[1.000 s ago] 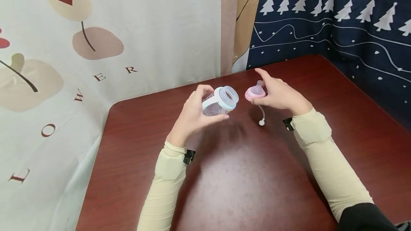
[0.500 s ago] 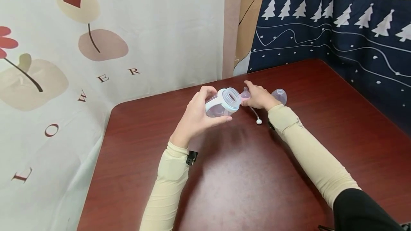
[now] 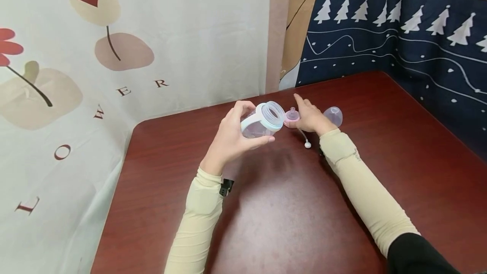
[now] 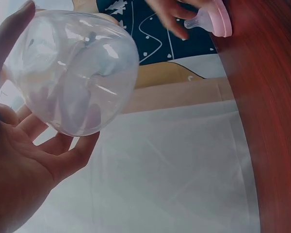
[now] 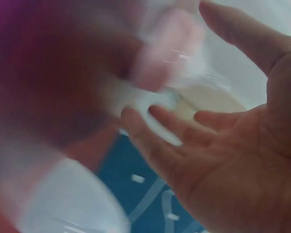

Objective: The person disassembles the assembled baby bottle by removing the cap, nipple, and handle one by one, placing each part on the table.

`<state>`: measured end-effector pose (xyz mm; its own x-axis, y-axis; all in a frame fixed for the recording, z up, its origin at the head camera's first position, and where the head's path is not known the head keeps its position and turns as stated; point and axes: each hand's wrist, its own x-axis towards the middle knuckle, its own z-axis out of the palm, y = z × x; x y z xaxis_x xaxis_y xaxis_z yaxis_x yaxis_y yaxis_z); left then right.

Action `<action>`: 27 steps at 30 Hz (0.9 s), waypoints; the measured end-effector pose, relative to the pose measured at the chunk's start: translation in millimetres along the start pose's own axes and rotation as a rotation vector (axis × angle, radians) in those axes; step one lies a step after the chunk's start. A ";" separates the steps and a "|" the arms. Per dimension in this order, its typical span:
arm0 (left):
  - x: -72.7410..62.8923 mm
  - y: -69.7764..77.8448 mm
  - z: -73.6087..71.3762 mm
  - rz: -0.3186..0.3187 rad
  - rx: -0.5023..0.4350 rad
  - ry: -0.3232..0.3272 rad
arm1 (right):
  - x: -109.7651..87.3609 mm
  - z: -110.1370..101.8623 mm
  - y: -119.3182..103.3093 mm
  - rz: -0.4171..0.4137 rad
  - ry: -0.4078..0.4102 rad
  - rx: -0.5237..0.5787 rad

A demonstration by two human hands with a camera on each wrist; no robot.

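Note:
My left hand grips a clear baby bottle with white handles, tilted so that its open mouth faces right. In the left wrist view the rounded base of the bottle sits within the curved fingers and thumb. A pink-collared nipple stands on the table, teat up, with a thin straw ending in a white weight. My right hand is right beside the nipple. In the right wrist view its fingers are spread, and the pink collar appears blurred beyond them.
A clear dome cap stands on the table just right of my right hand. The dark red table borders a white flower-print curtain at the back left and a navy tree-print cloth at the right.
My right hand has moved left and down, and the nipple now stands on the table with the fingers loosened from it. The dome cap has come into sight. The left hand keeps the bottle nearly still.

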<state>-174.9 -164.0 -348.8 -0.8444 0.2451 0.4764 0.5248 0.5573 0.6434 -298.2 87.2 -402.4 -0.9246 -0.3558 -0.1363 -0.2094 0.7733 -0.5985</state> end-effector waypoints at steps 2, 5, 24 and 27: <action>-0.6 -0.6 -0.4 0.003 -0.024 0.018 | -12.6 -8.8 -9.9 -0.057 0.046 0.009; -1.9 0.4 -3.3 0.008 -0.071 0.047 | -33.3 -22.2 -27.7 -0.170 0.122 0.020; -3.3 2.7 -18.4 0.052 -0.149 0.189 | -49.5 -10.5 -71.9 -0.513 -0.167 0.485; -2.1 2.2 -17.8 0.058 -0.156 0.185 | -49.2 -10.2 -72.1 -0.515 -0.156 0.522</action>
<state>-170.0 -177.5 -337.7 -0.7861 0.1157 0.6071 0.5938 0.4141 0.6899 -240.9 54.3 -344.5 -0.6863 -0.7058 0.1754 -0.3895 0.1531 -0.9082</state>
